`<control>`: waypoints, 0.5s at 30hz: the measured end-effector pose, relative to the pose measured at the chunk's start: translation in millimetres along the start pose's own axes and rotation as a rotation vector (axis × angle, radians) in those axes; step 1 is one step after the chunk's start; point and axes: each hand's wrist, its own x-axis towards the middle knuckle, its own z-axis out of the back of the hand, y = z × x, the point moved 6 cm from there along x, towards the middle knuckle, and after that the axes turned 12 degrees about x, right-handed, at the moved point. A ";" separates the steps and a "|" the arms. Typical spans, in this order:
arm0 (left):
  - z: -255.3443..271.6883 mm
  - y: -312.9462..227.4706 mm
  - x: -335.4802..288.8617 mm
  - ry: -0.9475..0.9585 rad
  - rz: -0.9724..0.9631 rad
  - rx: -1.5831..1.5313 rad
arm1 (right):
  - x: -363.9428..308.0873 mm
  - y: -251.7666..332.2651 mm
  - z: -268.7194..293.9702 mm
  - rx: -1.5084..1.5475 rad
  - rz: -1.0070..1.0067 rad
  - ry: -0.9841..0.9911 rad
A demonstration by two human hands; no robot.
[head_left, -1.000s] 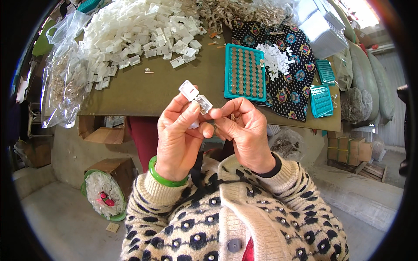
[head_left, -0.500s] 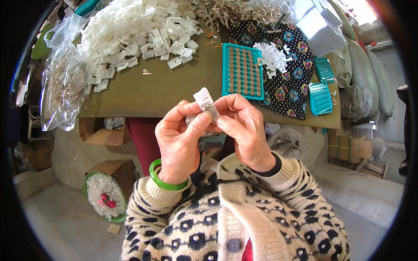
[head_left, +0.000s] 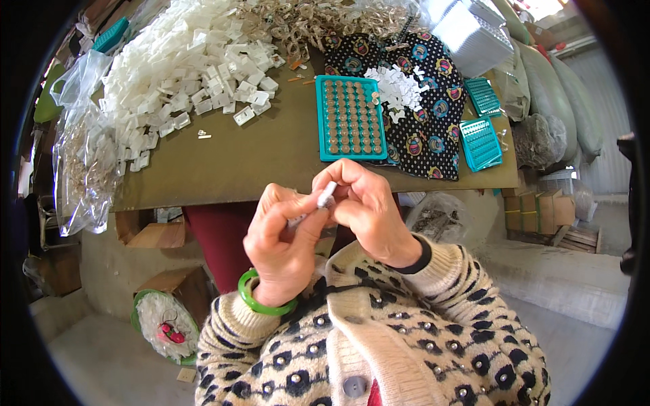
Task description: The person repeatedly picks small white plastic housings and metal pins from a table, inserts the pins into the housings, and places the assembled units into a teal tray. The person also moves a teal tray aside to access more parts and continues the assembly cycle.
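Just off the table's front edge, both my hands are closed together around a small white plastic case. My left hand, with a green bangle at the wrist, pinches it between thumb and fingers. From the other side my right hand grips it with thumb and bent forefinger. Fingers cover much of the case, so its inside cannot be seen. Beyond my right hand lies a teal tray with rows of round brownish discs. Small white pieces are piled beside it on a dotted black cloth.
A big heap of white plastic cases covers the table's far left, with clear pieces behind. Left of it hangs a plastic bag. Teal trays sit at the right edge. A round basket stands low on the left.
The case's upright white flap has tilted and now shows as a narrow edge between my fingers. My right fingers have curled over it. The view has shifted slightly to the right.
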 end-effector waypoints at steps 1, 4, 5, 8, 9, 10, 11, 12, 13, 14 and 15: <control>-1.6 4.2 4.3 0.044 0.026 -0.155 | -2.5 6.7 3.3 -0.070 0.035 0.030; -9.6 24.7 -8.8 0.179 0.578 -0.614 | 10.6 47.5 22.1 -0.590 0.563 -0.029; -11.9 26.5 -11.2 0.215 0.652 -0.651 | 15.0 61.4 34.8 -0.814 0.658 -0.109; -20.4 33.0 -16.6 0.262 0.828 -0.709 | 46.1 75.3 58.2 -1.149 0.978 -0.242; -21.6 34.2 -16.3 0.259 0.842 -0.702 | 57.6 72.7 65.4 -1.210 0.978 -0.234; -22.4 35.6 -15.8 0.254 0.859 -0.692 | 67.4 69.4 71.1 -1.269 0.979 -0.225; -22.5 36.3 -14.8 0.249 0.865 -0.687 | 76.3 64.5 78.0 -1.333 0.912 -0.227; -22.0 36.8 -13.9 0.244 0.875 -0.680 | 83.9 60.7 84.2 -1.338 0.856 -0.214; -21.3 37.4 -12.8 0.237 0.885 -0.672 | 87.2 57.9 87.6 -1.332 0.838 -0.180; -20.5 37.9 -11.4 0.227 0.893 -0.670 | 90.1 55.8 90.5 -1.322 0.813 -0.150; -19.6 38.3 -10.1 0.214 0.901 -0.667 | 91.6 55.3 92.9 -1.302 0.798 -0.130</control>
